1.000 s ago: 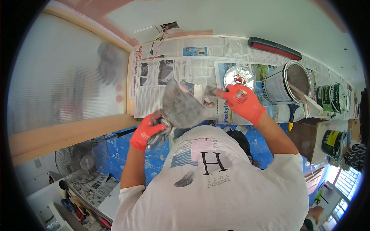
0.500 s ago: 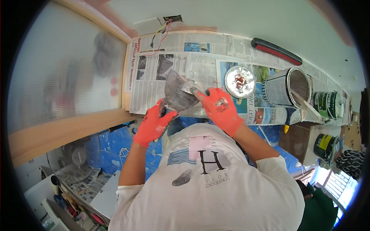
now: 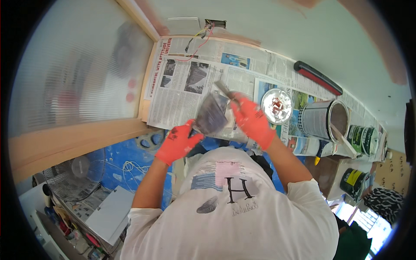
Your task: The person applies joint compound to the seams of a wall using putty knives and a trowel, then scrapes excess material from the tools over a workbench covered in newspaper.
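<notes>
In the head view, both hands wore red gloves and worked above a ledge covered in newspaper [image 3: 164,106]. The left hand [image 3: 178,144] was closed around the near end of a scraper [image 3: 211,116], whose broad dark blade fanned up and away to the right; its handle was hidden by the glove. The scraper was in front of the shirt [image 3: 229,221], over the near part of the newspaper. The right hand [image 3: 252,121] was closed on a knife [image 3: 222,89], its narrow blade pointing up and left, blurred, just beside the scraper's upper edge; whether the two blades touched could not be told. Just right of the right hand lay a round silver lid [image 3: 277,106], smeared with red in the middle. Beyond it a can [image 3: 314,119] lay tilted, its mouth facing right, with a stick [image 3: 345,143] slanting down from the mouth. A brush [image 3: 321,151] was beside the can's lower side, and a green tub [image 3: 362,139] was to the right. A black and red bar [image 3: 318,78] lay along the wall side. Loose wires [image 3: 203,41] hung from a wall opening at the top, and a ribbed panel [image 3: 82,73] filled the left. Below the panel was a fan [image 3: 76,171], near blue sheeting [image 3: 117,158].
</notes>
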Tool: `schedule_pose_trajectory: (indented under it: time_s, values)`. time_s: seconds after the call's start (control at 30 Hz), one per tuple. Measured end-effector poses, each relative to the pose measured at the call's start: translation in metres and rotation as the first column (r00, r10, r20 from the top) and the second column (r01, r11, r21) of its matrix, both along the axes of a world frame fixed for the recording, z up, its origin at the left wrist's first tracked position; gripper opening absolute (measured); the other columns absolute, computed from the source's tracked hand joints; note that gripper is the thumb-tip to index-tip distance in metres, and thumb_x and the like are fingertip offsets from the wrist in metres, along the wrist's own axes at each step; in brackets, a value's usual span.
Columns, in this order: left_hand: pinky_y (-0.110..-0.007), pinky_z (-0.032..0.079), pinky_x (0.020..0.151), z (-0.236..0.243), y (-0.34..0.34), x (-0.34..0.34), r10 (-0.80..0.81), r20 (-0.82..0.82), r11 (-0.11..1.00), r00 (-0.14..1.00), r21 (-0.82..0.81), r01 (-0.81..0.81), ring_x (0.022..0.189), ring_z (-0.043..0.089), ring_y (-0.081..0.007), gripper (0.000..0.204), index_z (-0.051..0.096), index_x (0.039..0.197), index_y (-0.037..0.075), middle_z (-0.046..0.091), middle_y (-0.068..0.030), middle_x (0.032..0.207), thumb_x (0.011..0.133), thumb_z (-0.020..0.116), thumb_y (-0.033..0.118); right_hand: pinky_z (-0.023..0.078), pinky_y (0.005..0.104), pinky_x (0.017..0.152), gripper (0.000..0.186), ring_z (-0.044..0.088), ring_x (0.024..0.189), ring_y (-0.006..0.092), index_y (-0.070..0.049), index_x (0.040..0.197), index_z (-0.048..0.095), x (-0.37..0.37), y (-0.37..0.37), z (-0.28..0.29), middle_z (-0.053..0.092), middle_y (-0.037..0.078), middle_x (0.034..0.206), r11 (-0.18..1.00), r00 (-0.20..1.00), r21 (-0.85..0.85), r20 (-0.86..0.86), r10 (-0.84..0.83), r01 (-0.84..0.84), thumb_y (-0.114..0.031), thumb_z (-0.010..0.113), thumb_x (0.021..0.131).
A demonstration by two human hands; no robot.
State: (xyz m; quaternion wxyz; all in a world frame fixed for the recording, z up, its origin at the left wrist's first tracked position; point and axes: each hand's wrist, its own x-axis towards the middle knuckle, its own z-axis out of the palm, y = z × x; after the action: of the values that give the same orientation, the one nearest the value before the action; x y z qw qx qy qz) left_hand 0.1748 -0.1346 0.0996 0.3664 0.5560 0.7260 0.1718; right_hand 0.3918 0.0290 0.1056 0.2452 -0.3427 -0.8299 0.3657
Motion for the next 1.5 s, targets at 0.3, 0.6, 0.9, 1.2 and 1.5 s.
schedule_pose_trajectory:
  time_s: [0.3, 0.6, 0.9, 1.2, 1.5]
  values:
    - [-0.038, 0.049, 0.091, -0.102, 0.003, -0.077, 0.518, 0.428, 0.729, 0.741, 0.233, -0.644, 0.103, 0.065, -0.0333, 0.055, 0.056, 0.121, -0.013, 0.067, -0.026, 0.112, 0.088, 0.071, 0.028, 0.051, 0.0489, 0.081, 0.026, 0.065, 0.094, 0.0402, -0.006, 0.114, 0.061, -0.072, 0.182, -0.082, 0.069, 0.019, 0.103, 0.947, 0.955, 0.318, 0.262, -0.142, 0.054, -0.026, 0.058, 0.097]
    - [-0.038, 0.051, 0.08, -0.091, -0.001, -0.071, 0.585, 0.428, 0.697, 0.688, 0.167, -0.697, 0.087, 0.067, -0.0283, 0.054, 0.056, 0.119, -0.012, 0.07, -0.0219, 0.096, 0.086, 0.073, 0.027, 0.051, 0.0494, 0.078, 0.024, 0.066, 0.091, 0.0396, -0.006, 0.111, 0.062, -0.155, 0.219, -0.115, 0.068, 0.019, 0.104, 0.897, 0.921, 0.437, 0.373, -0.113, -0.067, -0.025, 0.058, 0.097]
    - [-0.039, 0.053, 0.075, -0.101, -0.004, -0.074, 0.588, 0.454, 0.687, 0.67, 0.158, -0.71, 0.081, 0.069, -0.0294, 0.065, 0.052, 0.124, -0.015, 0.071, -0.0205, 0.091, 0.084, 0.076, 0.031, 0.053, 0.0472, 0.071, 0.024, 0.068, 0.085, 0.035, -0.005, 0.107, 0.055, -0.176, 0.231, -0.129, 0.07, 0.017, 0.094, 0.772, 0.868, 0.606, 0.471, -0.156, -0.19, -0.025, 0.06, 0.095]
    - [-0.036, 0.052, 0.081, -0.093, -0.002, -0.075, 0.595, 0.387, 0.733, 0.704, 0.098, -0.673, 0.089, 0.069, -0.0271, 0.051, 0.055, 0.119, -0.012, 0.071, -0.0209, 0.1, 0.085, 0.074, 0.021, 0.052, 0.0449, 0.081, 0.029, 0.068, 0.09, 0.0339, -0.004, 0.11, 0.059, -0.183, 0.236, -0.14, 0.071, 0.016, 0.096, 0.723, 0.722, 0.649, 0.616, -0.316, -0.237, -0.029, 0.05, 0.098]
    - [-0.035, 0.052, 0.079, -0.104, -0.008, -0.075, 0.568, 0.384, 0.741, 0.728, 0.145, -0.655, 0.088, 0.069, -0.0257, 0.045, 0.057, 0.118, -0.009, 0.071, -0.0188, 0.098, 0.086, 0.073, 0.019, 0.052, 0.0456, 0.083, 0.034, 0.066, 0.098, 0.0342, -0.008, 0.11, 0.066, -0.181, 0.231, -0.131, 0.071, 0.016, 0.104, 0.775, 0.777, 0.632, 0.488, -0.398, -0.001, -0.035, 0.05, 0.097]
